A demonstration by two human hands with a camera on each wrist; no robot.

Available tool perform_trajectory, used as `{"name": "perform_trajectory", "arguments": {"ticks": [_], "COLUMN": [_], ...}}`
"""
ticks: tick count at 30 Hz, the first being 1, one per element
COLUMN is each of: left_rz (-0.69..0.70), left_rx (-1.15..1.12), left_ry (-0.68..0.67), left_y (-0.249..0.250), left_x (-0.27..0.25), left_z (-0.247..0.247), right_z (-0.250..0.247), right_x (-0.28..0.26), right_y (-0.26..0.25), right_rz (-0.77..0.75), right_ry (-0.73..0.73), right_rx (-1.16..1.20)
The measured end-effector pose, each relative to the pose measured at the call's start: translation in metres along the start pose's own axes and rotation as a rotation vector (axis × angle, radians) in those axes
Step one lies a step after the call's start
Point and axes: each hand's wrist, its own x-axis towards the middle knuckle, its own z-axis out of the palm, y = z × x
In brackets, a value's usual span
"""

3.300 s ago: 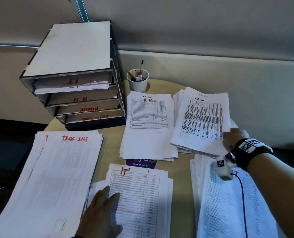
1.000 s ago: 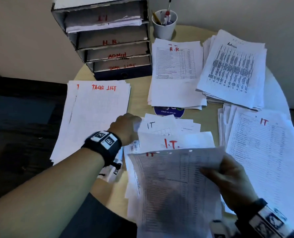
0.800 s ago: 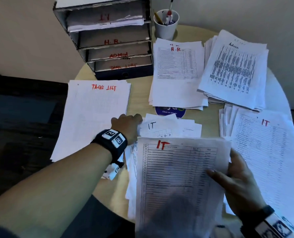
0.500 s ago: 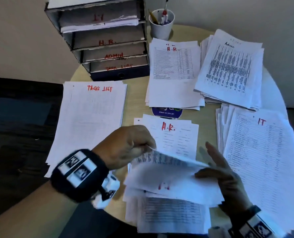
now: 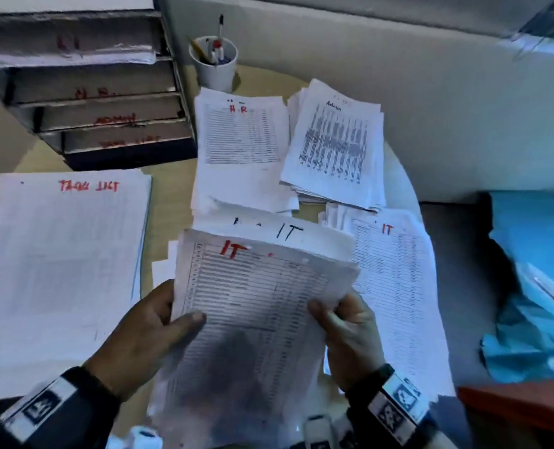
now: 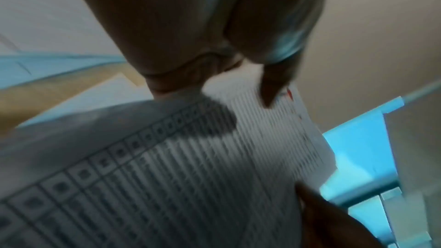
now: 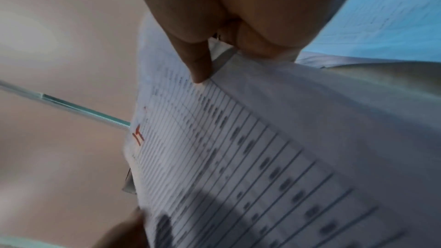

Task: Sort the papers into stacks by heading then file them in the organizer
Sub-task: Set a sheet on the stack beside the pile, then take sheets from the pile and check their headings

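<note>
1. Step in hand: gathering the IT sheets. Both hands hold a loose IT bundle point(image 5: 256, 306) lifted off the round surface point(image 5: 168, 189), its top sheet headed "IT" in red and another "IT" sheet fanned out behind it.
2. Left hand point(image 5: 146, 332): fingers clasped on the bundle's left edge, thumb pressed across the printed face, the other fingers hidden behind the paper (the left wrist view shows the same pinch, blurred).
3. Right hand point(image 5: 350, 332): fingers curled round the right edge, thumb on top of the sheets.
4. Where the papers lie, taking the held bundle as the clock's centre: the larger IT stack point(image 5: 395, 286) at 3 o'clock, just beside it; the H.R stack point(image 5: 240, 147) at 12; the Admin stack point(image 5: 337, 140) at 1, overlapping the H.R stack's right side; the Task List stack point(image 5: 65, 264) at 9.
5. The organizer point(image 5: 107, 92) stands at 11 o'clock, trays labelled in red, top to bottom: IT (blurred), H.R, Admin, Task List. The top tray already holds some paper; a pen cup point(image 5: 215, 64) is just right of it.
6. Next move, as I judge it: square the ragged edges, then either join the bundle to the IT stack at 3 o'clock or slide it into the top tray. The sheets are uneven, so loose ones could slip out.
</note>
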Motion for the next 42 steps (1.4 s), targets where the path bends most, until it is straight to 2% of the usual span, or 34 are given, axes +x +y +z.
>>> {"name": "perform_trajectory", "arguments": {"ticks": [2, 4, 6, 8, 10, 12, 14, 17, 22, 25, 27, 28, 30, 32, 33, 35, 36, 39, 42], "left_rz": [-0.025, -0.038, -0.044, -0.069, -0.091, -0.090, -0.086, -0.112, -0.244, -0.299, -0.312, -0.311, -0.279, -0.173, -0.083, 0.059, 0.075, 0.046, -0.004], "left_rx": [-0.037, -0.165, -0.217, -0.163, -0.001, 0.353, 0.719, 1.043, 1.172, 1.194, 1.189, 1.183, 1.147, 1.078, 1.008, 0.772, 0.610, 0.109, -0.135], "left_ry": [0.076, 0.096, 0.040, 0.017, 0.066, 0.151, 0.192, 0.174, 0.169, 0.182, 0.156, 0.139, 0.148, 0.231, 0.287, 0.331, 0.306, 0.175, 0.006], "left_y": [0.000, 0.007, 0.018, 0.024, 0.022, 0.011, 0.002, -0.011, -0.008, -0.005, -0.003, -0.003, -0.002, -0.005, -0.008, -0.009, -0.006, 0.011, 0.021], "left_x": [0.003, 0.008, 0.012, 0.017, 0.027, 0.043, 0.060, 0.084, 0.111, 0.123, 0.129, 0.130, 0.127, 0.121, 0.117, 0.101, 0.090, 0.045, 0.009], "left_z": [0.016, 0.025, 0.036, 0.045, 0.047, 0.035, 0.016, -0.008, -0.013, -0.013, -0.012, -0.011, -0.007, -0.004, -0.003, -0.004, -0.003, -0.005, -0.016], "right_z": [-0.002, -0.008, -0.021, -0.037, -0.068, -0.108, -0.146, -0.200, -0.278, -0.253, -0.225, -0.198, -0.139, -0.095, -0.069, -0.047, -0.038, -0.023, -0.008], "right_x": [0.001, 0.001, 0.001, 0.002, 0.009, 0.021, 0.033, 0.058, 0.118, 0.117, 0.104, 0.093, 0.063, 0.034, 0.024, 0.012, 0.011, 0.012, 0.012], "right_y": [-0.006, -0.005, -0.002, -0.008, -0.025, -0.046, -0.059, -0.047, 0.015, 0.017, 0.012, 0.004, -0.018, -0.021, -0.023, -0.002, 0.006, 0.021, 0.020], "right_rz": [0.022, 0.115, 0.161, 0.136, 0.097, 0.117, 0.195, 0.267, 0.272, 0.235, 0.296, 0.261, -0.033, -0.282, -0.314, -0.256, -0.194, -0.034, 0.121], "right_ry": [-0.015, 0.042, 0.071, 0.129, 0.263, 0.373, 0.438, 0.446, 0.373, 0.407, 0.461, 0.512, 0.486, 0.299, 0.201, 0.008, -0.053, -0.074, -0.158], "right_rx": [0.029, -0.012, -0.154, -0.363, -0.531, -0.592, -0.618, -0.762, -1.032, -1.142, -1.191, -1.195, -1.192, -1.166, -1.122, -1.027, -0.972, -0.798, -0.560]}}
